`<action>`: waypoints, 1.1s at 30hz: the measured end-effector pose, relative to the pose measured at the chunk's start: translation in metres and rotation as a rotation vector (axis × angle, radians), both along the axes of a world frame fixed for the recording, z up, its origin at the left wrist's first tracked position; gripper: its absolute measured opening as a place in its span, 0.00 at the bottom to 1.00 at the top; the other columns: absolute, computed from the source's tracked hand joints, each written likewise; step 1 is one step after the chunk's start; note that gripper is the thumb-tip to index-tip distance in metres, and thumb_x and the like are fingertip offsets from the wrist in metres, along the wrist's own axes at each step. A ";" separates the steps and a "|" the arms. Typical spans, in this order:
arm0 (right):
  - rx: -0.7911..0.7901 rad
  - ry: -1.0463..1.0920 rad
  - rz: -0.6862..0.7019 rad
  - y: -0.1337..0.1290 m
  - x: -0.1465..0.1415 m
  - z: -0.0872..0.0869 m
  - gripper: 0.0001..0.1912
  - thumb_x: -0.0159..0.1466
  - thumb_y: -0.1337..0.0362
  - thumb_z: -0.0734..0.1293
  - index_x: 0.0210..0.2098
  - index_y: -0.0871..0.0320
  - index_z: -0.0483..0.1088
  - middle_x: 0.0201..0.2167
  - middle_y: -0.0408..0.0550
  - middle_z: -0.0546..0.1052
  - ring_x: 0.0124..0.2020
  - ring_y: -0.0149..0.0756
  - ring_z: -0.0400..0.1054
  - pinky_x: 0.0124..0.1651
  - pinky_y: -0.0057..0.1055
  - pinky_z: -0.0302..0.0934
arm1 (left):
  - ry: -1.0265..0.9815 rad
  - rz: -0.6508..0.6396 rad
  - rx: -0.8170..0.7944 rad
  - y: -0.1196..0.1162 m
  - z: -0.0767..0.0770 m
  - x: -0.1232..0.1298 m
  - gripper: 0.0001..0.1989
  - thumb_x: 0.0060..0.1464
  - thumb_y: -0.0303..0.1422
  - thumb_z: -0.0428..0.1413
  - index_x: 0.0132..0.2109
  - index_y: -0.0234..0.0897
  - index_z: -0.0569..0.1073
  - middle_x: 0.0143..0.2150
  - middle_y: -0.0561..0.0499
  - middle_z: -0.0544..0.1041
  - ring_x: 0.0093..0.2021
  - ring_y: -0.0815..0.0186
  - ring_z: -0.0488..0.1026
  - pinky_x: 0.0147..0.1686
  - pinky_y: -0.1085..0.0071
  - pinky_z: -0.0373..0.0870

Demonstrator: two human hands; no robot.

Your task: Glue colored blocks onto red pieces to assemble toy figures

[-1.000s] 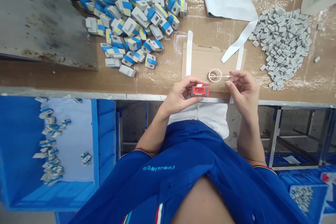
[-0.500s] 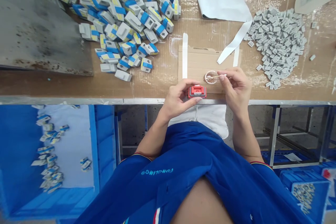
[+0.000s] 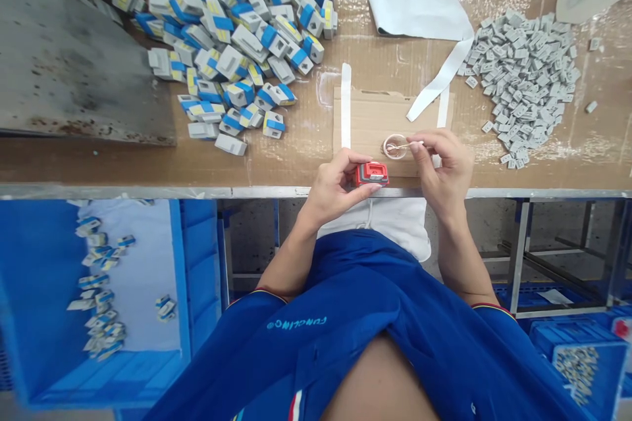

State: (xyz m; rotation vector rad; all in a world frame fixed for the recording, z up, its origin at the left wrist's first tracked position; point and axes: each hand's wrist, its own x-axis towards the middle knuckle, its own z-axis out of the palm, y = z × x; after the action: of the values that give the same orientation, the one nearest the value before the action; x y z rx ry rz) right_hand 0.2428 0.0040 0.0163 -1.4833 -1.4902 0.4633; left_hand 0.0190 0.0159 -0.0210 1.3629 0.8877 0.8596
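My left hand held a red block between thumb and fingers, over the near edge of the tabletop, with its recessed face up. My right hand pinched a thin white swab between thumb and forefinger, its far end inside the small clear cup just to the left of my fingertips. The cup sat on the taped cardboard, just beyond the block. As I judged it, the dip was under way, while the swab and block were apart, so any contact between them was yet to be made. I could not tell whether the block's recess bore anything. Beyond my left hand, to its left, lay a heap of grey blocks; more were in the bin below. Which were finished and which were left, I couldn't tell. Well to the right of my right hand lay a pile of small grey pieces, none in either hand.
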 end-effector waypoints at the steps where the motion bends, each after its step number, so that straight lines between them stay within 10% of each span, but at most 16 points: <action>1: -0.002 -0.021 -0.006 0.000 -0.001 0.001 0.14 0.77 0.52 0.70 0.40 0.50 0.85 0.38 0.46 0.88 0.37 0.37 0.79 0.38 0.35 0.71 | 0.001 -0.005 0.001 0.000 0.000 0.000 0.26 0.57 0.47 0.75 0.53 0.36 0.77 0.43 0.45 0.90 0.39 0.65 0.88 0.37 0.75 0.81; 33: -0.275 0.502 -0.138 0.008 0.013 -0.008 0.27 0.62 0.34 0.79 0.37 0.52 0.82 0.28 0.41 0.83 0.29 0.33 0.78 0.31 0.29 0.72 | -0.116 -0.076 -0.084 0.009 -0.006 -0.002 0.28 0.58 0.39 0.75 0.62 0.38 0.81 0.56 0.40 0.88 0.51 0.60 0.89 0.51 0.69 0.87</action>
State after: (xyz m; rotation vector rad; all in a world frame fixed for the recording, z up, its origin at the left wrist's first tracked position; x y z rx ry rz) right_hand 0.2553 0.0118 0.0080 -1.5231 -0.9496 0.9090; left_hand 0.0167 0.0254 -0.0266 1.2532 0.7693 0.8262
